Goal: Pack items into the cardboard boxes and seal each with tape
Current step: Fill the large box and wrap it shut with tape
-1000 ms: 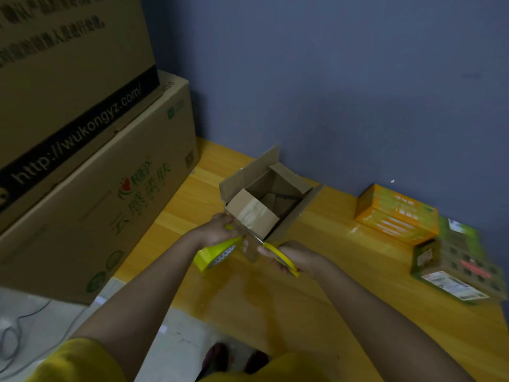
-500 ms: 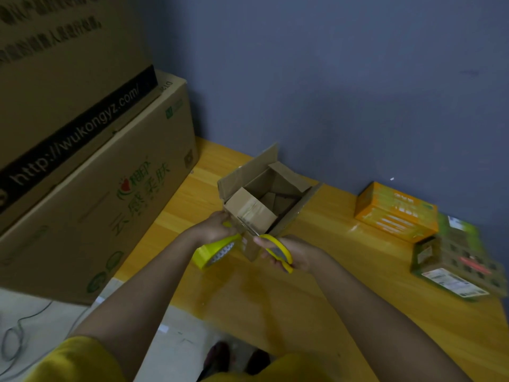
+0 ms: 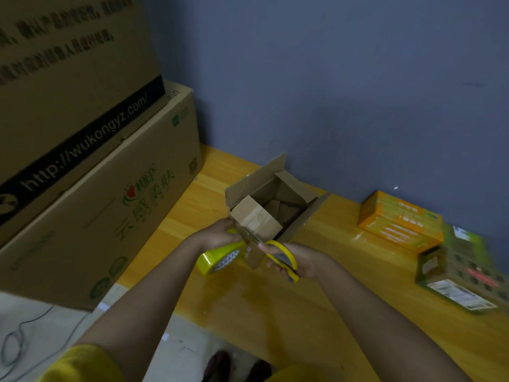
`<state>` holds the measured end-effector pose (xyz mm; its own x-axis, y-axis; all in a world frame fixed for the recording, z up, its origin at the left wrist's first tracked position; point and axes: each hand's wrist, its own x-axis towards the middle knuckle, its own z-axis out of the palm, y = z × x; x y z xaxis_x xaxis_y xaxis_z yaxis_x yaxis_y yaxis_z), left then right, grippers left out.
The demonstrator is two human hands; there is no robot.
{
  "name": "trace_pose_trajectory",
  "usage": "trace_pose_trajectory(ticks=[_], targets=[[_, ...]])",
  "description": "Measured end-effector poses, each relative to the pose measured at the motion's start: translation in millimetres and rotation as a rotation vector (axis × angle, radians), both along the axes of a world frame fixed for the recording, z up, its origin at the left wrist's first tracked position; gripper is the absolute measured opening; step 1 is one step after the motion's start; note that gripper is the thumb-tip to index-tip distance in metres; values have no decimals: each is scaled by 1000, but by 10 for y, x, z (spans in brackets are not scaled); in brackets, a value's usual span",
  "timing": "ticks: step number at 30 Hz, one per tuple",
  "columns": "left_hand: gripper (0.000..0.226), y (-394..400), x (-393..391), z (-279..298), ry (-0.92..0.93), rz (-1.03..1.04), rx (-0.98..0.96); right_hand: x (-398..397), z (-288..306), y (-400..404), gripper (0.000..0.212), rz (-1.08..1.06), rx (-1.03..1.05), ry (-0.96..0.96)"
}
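Observation:
A small cardboard box (image 3: 256, 216) stands on the wooden table (image 3: 303, 312) with its top flaps open and its inside dark. At the box's near left corner, my left hand (image 3: 217, 235) holds a yellow tape roll (image 3: 217, 260), which hangs just below the hand. A strip of tape runs from the roll onto the box's near side. My right hand (image 3: 305, 260) grips yellow-handled scissors (image 3: 283, 255), their blades pointing at that strip beside the box.
An orange carton (image 3: 399, 219) and a green printed package (image 3: 462, 271) lie on the table to the right, by the blue wall. Two large cardboard boxes (image 3: 96, 202) are stacked on the left. Grey floor and a cable show below.
My right hand has brought the scissors left and up to the tape at the box's near side. My left hand has stayed at the box's corner with the roll.

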<state>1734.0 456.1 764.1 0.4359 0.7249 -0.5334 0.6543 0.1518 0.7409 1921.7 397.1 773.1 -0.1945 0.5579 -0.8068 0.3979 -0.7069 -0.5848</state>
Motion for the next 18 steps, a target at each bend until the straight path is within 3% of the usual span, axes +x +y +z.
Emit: trace_pose_trajectory(ticks=[9, 18], targets=[[58, 55, -56, -102, 9, 38, -40, 44, -55, -25, 46, 14, -50, -12], [60, 91, -75, -137, 44, 21, -45, 22, -51, -83, 36, -59, -34, 44]])
